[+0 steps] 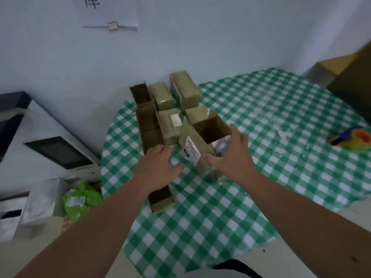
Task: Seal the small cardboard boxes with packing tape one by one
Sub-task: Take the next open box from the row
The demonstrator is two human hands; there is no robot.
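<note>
Cardboard boxes sit grouped at the far left part of a round counter (261,121) covered in green-and-white checked cloth. One open box with a label (197,149) stands tilted near the middle, its flap up and a white shipping label on the side facing the camera. Both hands reach toward it with fingers spread and hold nothing: the right hand (233,155) has its thumb touching the box's near edge, while the left hand (159,164) hovers just beside it, above a row of empty open boxes (149,125). Behind lie several taped boxes (184,90) wrapped in glossy tape. A tape dispenser (351,138), orange, blue and yellow, rests well apart at the right edge.
</note>
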